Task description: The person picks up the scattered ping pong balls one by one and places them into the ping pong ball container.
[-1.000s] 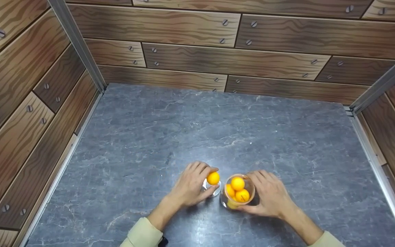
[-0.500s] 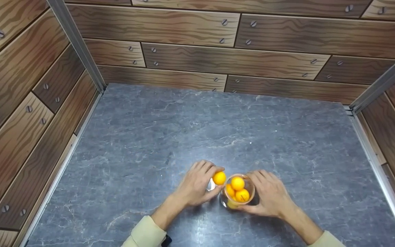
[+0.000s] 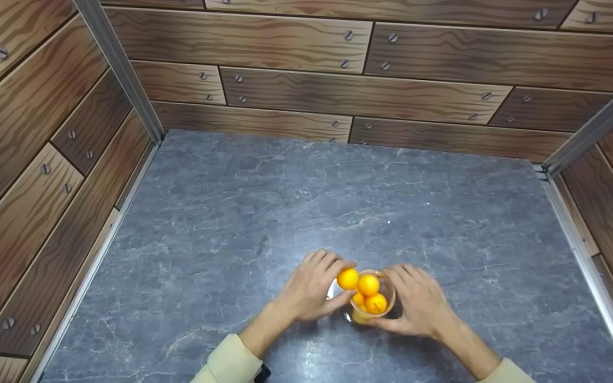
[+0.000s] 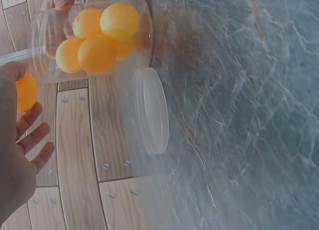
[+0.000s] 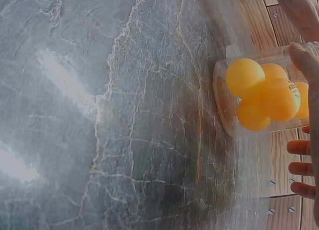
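Thumb and fingers of my left hand (image 3: 312, 291) pinch an orange ping-pong ball (image 3: 347, 279) at the left edge of a clear jar's mouth. In the left wrist view the held ball sits just above the jar (image 4: 144, 40). My right hand (image 3: 418, 304) grips the jar from its right side, thumb in front. Several orange ping-pong balls (image 5: 280, 99) are stacked inside; one bears dark print. A clear round lid (image 4: 152, 110) lies flat beside the jar, partly hidden under my left hand in the head view.
The jar stands on a grey marbled tabletop (image 3: 285, 202), near the person. Wood-patterned panels (image 3: 296, 85) form walls at the back and both sides. Metal rails (image 3: 594, 276) run along the side edges.
My left hand has carried the ball rightward, from above the lid to the jar's rim. The right hand and the jar have stayed in place.
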The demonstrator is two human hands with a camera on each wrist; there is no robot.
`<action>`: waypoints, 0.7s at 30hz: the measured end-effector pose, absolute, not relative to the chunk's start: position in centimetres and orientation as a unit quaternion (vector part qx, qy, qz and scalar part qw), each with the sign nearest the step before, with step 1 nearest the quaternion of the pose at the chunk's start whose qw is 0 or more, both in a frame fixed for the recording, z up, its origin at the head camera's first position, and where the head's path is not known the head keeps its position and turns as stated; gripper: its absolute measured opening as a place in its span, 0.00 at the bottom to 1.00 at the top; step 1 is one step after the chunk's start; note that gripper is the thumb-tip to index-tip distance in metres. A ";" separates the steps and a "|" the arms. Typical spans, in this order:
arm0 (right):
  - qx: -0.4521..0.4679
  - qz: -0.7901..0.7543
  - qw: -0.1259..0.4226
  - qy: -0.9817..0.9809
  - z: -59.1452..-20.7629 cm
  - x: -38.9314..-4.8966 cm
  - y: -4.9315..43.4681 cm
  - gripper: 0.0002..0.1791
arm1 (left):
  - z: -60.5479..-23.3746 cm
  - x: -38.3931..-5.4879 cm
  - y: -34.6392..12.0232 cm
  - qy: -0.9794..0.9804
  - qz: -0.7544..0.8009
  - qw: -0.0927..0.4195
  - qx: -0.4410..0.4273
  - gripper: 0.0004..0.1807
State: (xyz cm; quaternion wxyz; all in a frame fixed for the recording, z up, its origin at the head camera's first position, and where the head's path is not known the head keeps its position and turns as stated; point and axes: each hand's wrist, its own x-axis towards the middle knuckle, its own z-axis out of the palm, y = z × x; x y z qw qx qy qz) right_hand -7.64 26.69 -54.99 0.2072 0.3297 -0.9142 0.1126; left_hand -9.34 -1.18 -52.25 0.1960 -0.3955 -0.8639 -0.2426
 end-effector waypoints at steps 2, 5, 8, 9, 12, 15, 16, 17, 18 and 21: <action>0.331 0.113 0.207 -0.914 -55.0 -7.6 26.7 0.51 | -52.2 -9.3 -1.0 -0.862 -0.243 0.198 -0.399 0.24; 0.331 0.111 0.207 -0.914 -55.0 -7.6 26.7 0.51 | -52.1 -9.3 -0.7 -0.859 -0.244 0.199 -0.405 0.24; 0.330 0.109 0.207 -0.914 -55.0 -7.6 26.7 0.51 | -51.9 -9.2 -0.3 -0.858 -0.242 0.198 -0.409 0.23; 0.330 0.109 0.208 -0.914 -55.0 -7.6 26.7 0.51 | -51.9 -9.2 -0.1 -0.857 -0.240 0.198 -0.411 0.23; 0.330 0.110 0.208 -0.914 -55.0 -7.6 26.7 0.50 | -51.7 -9.2 0.4 -0.855 -0.237 0.198 -0.417 0.23; 0.328 0.112 0.206 -0.915 -55.0 -7.6 26.7 0.50 | -51.6 -9.2 0.8 -0.852 -0.239 0.195 -0.424 0.23; 0.328 0.112 0.205 -0.916 -55.0 -7.6 26.7 0.50 | -51.6 -9.2 1.0 -0.851 -0.239 0.193 -0.425 0.23; 0.327 0.111 0.204 -0.916 -55.0 -7.6 26.7 0.50 | -51.5 -9.2 1.1 -0.851 -0.238 0.192 -0.426 0.23; 0.326 0.110 0.202 -0.917 -55.0 -7.6 26.7 0.51 | -51.5 -9.2 1.2 -0.851 -0.237 0.191 -0.427 0.22; 0.326 0.107 0.201 -0.917 -55.0 -7.6 26.7 0.51 | -51.6 -9.2 1.6 -0.853 -0.229 0.191 -0.428 0.23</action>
